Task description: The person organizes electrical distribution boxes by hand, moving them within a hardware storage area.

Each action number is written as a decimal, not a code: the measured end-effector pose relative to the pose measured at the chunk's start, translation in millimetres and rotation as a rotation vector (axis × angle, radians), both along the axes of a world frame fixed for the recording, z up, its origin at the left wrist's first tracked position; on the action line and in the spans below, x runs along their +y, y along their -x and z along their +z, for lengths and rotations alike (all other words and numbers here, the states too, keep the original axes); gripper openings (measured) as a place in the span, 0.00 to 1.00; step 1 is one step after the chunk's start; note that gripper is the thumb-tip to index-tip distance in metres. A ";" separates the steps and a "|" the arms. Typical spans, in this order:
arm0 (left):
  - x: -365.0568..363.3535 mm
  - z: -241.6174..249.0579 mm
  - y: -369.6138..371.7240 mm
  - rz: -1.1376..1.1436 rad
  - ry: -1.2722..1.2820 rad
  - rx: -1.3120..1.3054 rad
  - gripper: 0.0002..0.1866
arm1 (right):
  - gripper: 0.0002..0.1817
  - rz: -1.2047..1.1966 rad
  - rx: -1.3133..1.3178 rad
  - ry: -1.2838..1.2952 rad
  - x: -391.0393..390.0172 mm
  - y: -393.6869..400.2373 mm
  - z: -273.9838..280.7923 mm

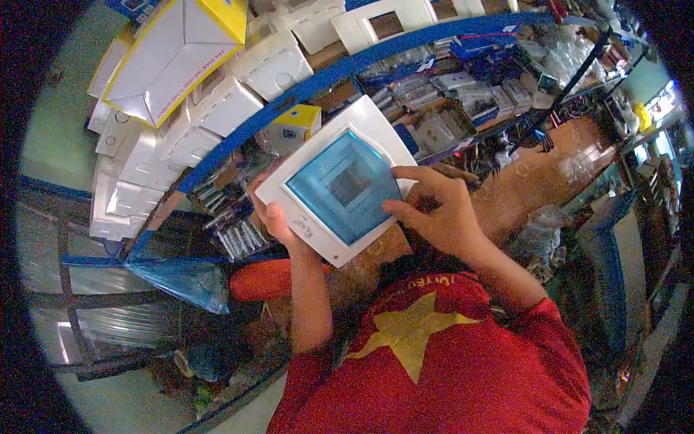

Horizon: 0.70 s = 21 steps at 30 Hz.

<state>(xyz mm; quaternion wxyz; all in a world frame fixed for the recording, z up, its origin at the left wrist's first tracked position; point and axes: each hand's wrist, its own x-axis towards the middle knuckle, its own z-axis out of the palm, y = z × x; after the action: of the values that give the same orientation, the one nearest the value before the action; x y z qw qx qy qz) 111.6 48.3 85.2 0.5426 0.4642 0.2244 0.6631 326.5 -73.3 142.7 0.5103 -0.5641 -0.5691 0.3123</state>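
Note:
A white breaker box cover plate [316, 233] with a see-through blue window flap [311, 184] is held up in front of my chest, tilted, with its face towards me. My left hand [278, 217] is closed round its left edge, thumb on the front and the other fingers hidden behind. At the right edge of the flap is my right hand [442, 206], its thumb and forefinger curled against the rim and its other fingers partly hidden. The flap looks closed, and a dark rectangular opening shows through it. Small dark lettering marks the plate's lower left.
White plastic boxes [273, 69] and a white-and-yellow carton [177, 61] are stacked on the blue-edged shelf [238, 130]. Below it, packed parts [463, 98] fill a lower shelf. Plastic bags [538, 242] lie at the right. A red object [260, 282] sits beside my left forearm.

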 end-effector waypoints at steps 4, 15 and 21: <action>0.7 -0.6 -3.5 -0.006 -0.006 -0.024 0.31 | 0.37 -0.123 -0.072 -0.063 -0.5 7.2 8.5; -3.6 0.7 -11.5 -0.017 0.032 0.007 0.31 | 0.45 -0.158 -0.195 -0.090 11.3 -34.5 19.4; -4.1 -7.8 -12.1 -0.097 0.102 0.007 0.34 | 0.36 0.176 0.272 0.057 17.2 -32.5 -0.9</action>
<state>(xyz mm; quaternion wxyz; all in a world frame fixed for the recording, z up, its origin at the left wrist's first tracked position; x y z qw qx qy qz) 123.7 44.2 77.4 0.5963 0.4486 0.2372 0.6221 359.0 -56.0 141.9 0.5369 -0.4787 -0.5329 0.4456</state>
